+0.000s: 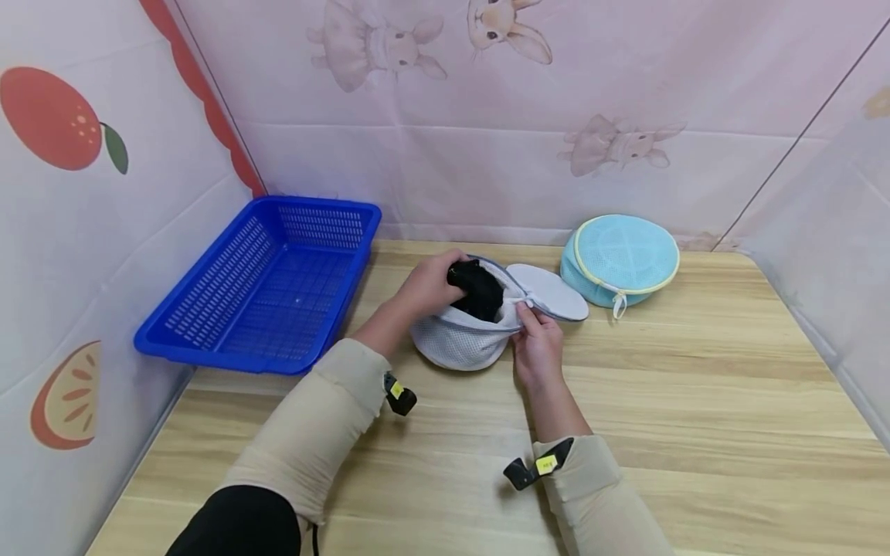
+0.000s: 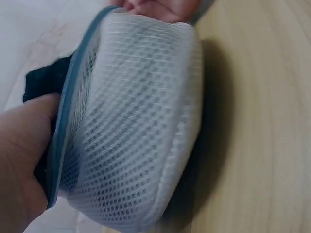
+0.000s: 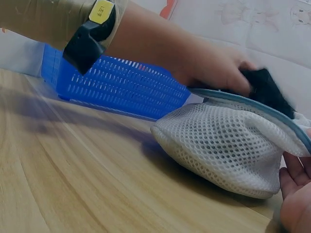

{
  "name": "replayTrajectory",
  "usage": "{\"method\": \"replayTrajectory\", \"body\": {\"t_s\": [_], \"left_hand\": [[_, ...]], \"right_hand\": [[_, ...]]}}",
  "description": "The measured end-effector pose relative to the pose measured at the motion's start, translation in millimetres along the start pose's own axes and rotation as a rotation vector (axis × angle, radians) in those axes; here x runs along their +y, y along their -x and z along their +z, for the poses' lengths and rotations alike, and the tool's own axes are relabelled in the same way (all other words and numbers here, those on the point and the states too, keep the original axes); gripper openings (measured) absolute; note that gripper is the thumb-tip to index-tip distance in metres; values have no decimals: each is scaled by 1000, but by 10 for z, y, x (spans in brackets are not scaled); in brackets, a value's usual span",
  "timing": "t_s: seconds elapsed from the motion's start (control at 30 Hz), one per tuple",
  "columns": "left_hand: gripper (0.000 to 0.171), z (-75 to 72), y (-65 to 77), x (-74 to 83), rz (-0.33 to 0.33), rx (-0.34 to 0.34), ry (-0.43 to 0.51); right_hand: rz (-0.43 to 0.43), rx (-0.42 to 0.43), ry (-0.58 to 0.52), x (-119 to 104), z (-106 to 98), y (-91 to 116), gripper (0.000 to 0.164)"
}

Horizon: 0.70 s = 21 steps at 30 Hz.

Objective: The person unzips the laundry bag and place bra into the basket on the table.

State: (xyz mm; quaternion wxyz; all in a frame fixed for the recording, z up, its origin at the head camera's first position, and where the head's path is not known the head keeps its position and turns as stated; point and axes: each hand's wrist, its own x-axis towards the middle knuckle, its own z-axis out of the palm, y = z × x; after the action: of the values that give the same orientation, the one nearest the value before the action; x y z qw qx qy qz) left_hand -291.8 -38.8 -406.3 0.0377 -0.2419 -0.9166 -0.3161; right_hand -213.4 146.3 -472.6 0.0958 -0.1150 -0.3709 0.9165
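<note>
A white mesh laundry bag [image 1: 459,344] with a grey-blue zip edge stands on the table, its round lid [image 1: 549,292] folded back to the right. My left hand [image 1: 433,284] grips a bunched black cloth [image 1: 480,289] at the bag's mouth; its lower part is inside, and its exact kind cannot be told. In the right wrist view, the black cloth [image 3: 267,90] sticks up above the zip rim. My right hand [image 1: 538,344] pinches the bag's rim at the right, near the lid's hinge. The mesh wall [image 2: 136,111] fills much of the left wrist view.
A blue plastic basket [image 1: 320,324] with slotted walls stands at the left. A light blue round mesh bag [image 1: 626,255] with a yellow rim, its lid on, sits at the back right. Printed cloth walls [image 1: 445,177] close off the back and sides of the wooden table [image 1: 695,401].
</note>
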Motion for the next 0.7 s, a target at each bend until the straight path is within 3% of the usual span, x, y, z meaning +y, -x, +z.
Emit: {"method": "replayTrajectory", "body": {"t_s": [0.07,0.2,0.5,0.7], "left_hand": [[40,-31,10,-4,-12,48,131],[40,-72,14,11,-37,114,308],[38,-200,11,175,-59,201,470],[36,-444,64,389,-34,263,513]], "right_hand": [[4,-2,0,-1,-2,1,7],[10,-10,3,-2,-2,2,8],[5,-5,25,-3,15,19,8],[-3,-18,39,-5,9,19,7]]}}
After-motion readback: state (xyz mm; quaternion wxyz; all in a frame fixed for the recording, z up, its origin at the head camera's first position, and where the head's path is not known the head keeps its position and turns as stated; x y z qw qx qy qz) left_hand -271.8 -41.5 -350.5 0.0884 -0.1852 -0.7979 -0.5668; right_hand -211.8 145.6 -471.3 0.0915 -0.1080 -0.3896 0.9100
